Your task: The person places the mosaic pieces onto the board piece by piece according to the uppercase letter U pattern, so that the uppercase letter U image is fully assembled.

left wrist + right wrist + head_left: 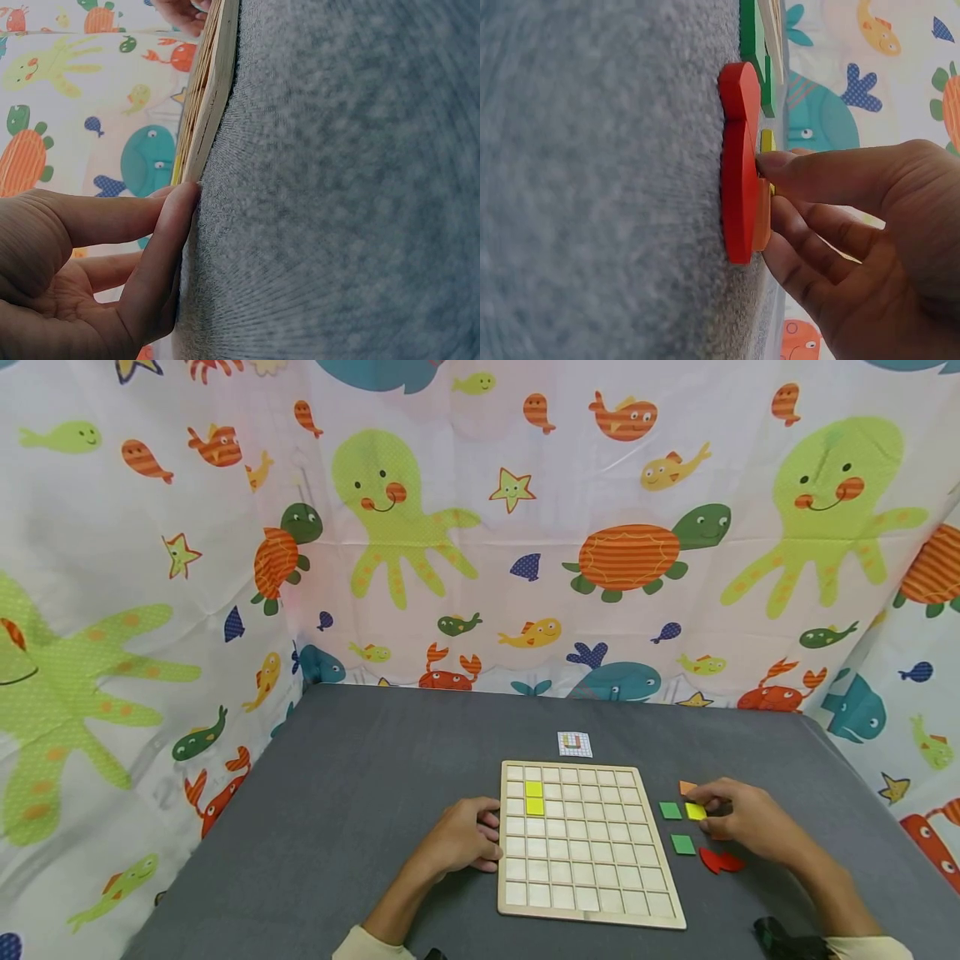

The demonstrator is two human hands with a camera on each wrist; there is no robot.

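Note:
A wooden grid board [592,921] lies on the table, with two yellow tiles [534,797] in its upper-left cells. At its left edge, my left hand [465,839] holds the rim with bent fingers; the left wrist view shows fingertips [182,196] against the board's side [217,90]. To the right of the board, my right hand [746,818] pinches a loose yellow tile [695,812] low over the table. Around that hand lie green tiles [682,844], an orange tile [686,787] and red curved pieces [722,861]. Another orange piece [762,217] is partly hidden beneath the fingers.
A small printed pattern card [575,744] lies behind the board. The grey cloth-covered table [390,760] extends to a printed sea-animal curtain [480,527] at the back and sides. A black object [783,939] is near my right wrist.

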